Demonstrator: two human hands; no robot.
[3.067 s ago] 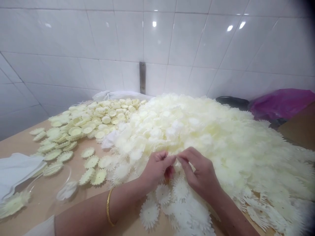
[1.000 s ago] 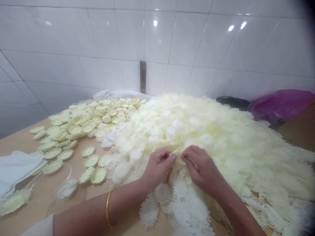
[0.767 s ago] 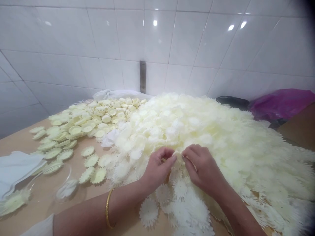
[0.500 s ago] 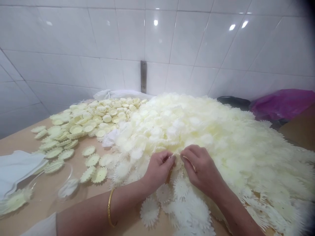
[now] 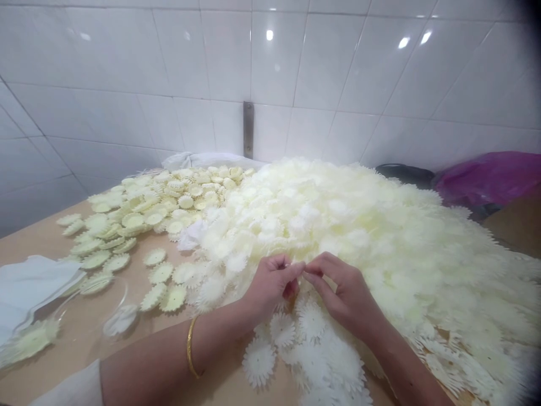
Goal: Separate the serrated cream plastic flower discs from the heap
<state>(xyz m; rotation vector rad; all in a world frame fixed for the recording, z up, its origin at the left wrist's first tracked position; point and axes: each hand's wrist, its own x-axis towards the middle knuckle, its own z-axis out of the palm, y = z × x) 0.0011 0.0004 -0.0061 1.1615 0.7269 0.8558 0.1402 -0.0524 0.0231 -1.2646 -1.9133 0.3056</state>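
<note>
The nearest pale, fringed flower pieces [image 5: 318, 361] lie loose and overlapping below the two hands and between the forearms, spilling toward the person; a single flat one [image 5: 258, 362] rests just below the left wrist, its scalloped rim spread on the table [image 5: 84, 341]. The left hand [image 5: 268, 287] has its thumb and forefinger pinched together, the other fingers curled under. The right hand [image 5: 349, 296] meets it almost tip to tip, thumb and forefinger likewise closed; whatever may sit between those fingertips is too small and hidden to tell. Directly beyond both hands, and sweeping far out to the right of the right one, rises a big heap [image 5: 359, 208] of the same thin pieces.

Left of the left hand, a few separate discs [image 5: 160, 273] lie near the heap's edge, and beyond them spreads a pile of thicker, yellower discs [image 5: 139, 211]. A crumpled white scrap [image 5: 192, 235] sits between pile and heap. Further left of that hand lies a folded white sheet [image 5: 38, 282]. A gold bangle [image 5: 190, 347] circles the left forearm. Well beyond the right hand are a purple bag [image 5: 492, 177] and a dark object [image 5: 406, 175], before a tiled wall [image 5: 127, 59].
</note>
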